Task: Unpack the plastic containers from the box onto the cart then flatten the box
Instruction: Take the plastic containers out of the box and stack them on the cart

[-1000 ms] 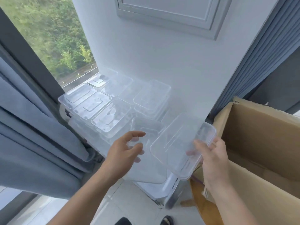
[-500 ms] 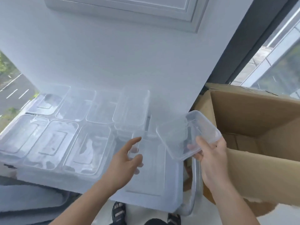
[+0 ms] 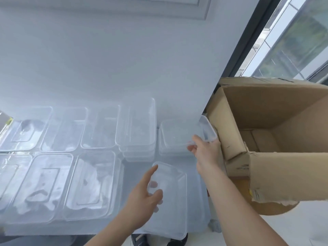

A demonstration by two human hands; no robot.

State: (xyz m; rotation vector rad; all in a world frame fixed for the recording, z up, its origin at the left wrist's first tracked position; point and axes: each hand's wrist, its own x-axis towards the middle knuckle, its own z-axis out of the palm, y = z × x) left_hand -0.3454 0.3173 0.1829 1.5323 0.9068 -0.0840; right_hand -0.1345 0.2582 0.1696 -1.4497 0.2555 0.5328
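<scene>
My right hand (image 3: 205, 151) grips the near rim of a clear plastic container (image 3: 179, 135), which rests low on the white cart top (image 3: 193, 201) at its far right. My left hand (image 3: 144, 197) is curled around the left edge of another clear container (image 3: 170, 196) that lies at the cart's front. Several more clear containers (image 3: 95, 180) stand in rows across the cart, with a small stack (image 3: 136, 128) in the back row. The open cardboard box (image 3: 276, 167) stands to the right of the cart, and its bare bottom shows.
A white wall (image 3: 124, 59) rises right behind the cart. A dark window frame (image 3: 248, 41) and glass stand at the upper right, behind the box. Pale floor (image 3: 301, 226) shows below the box. My feet (image 3: 142, 241) are just under the cart's front edge.
My right hand has carried its container from mid-air above the cart's front right corner down onto the cart's far right. My left hand has closed on the front container. The view has swung right.
</scene>
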